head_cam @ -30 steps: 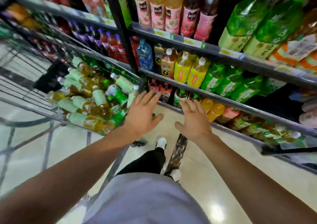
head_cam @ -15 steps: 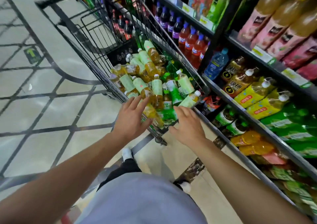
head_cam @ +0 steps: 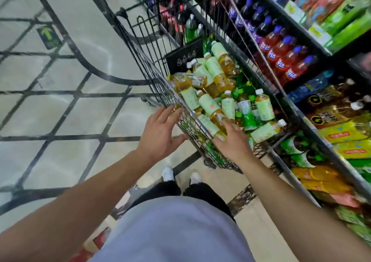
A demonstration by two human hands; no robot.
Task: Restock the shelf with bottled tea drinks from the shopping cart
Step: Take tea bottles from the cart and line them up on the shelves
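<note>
Bottles heaped in cart; right fingers spread, released, over them; left fingers released at rim.

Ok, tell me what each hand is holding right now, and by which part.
Nothing is held. The left hand and right hand are both open at the shopping cart.

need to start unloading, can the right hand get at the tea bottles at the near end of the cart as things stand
Probably yes. The right hand is open and already over the near rim of the shopping cart, its fingers by the nearest tea bottle. The cart is open-topped and nothing covers the bottles.
</note>
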